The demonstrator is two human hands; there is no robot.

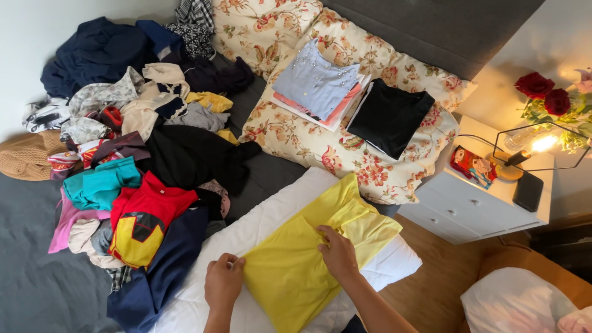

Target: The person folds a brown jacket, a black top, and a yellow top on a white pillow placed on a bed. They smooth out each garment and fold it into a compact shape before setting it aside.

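A yellow garment (302, 265) lies partly folded on a white quilted pad (271, 216) at the bed's near edge. My left hand (223, 280) pinches the garment's left corner between thumb and fingers. My right hand (338, 251) presses flat on a fold near the garment's middle. Both forearms come in from the bottom of the view.
A heap of loose clothes (135, 154) covers the bed's left side. Folded stacks, light blue (314, 80) and black (388, 114), rest on floral pillows (364, 160). A white nightstand (475, 209) with a lamp (524, 154) and red roses (546, 92) stands right; a white pillow (518, 305) lies lower right.
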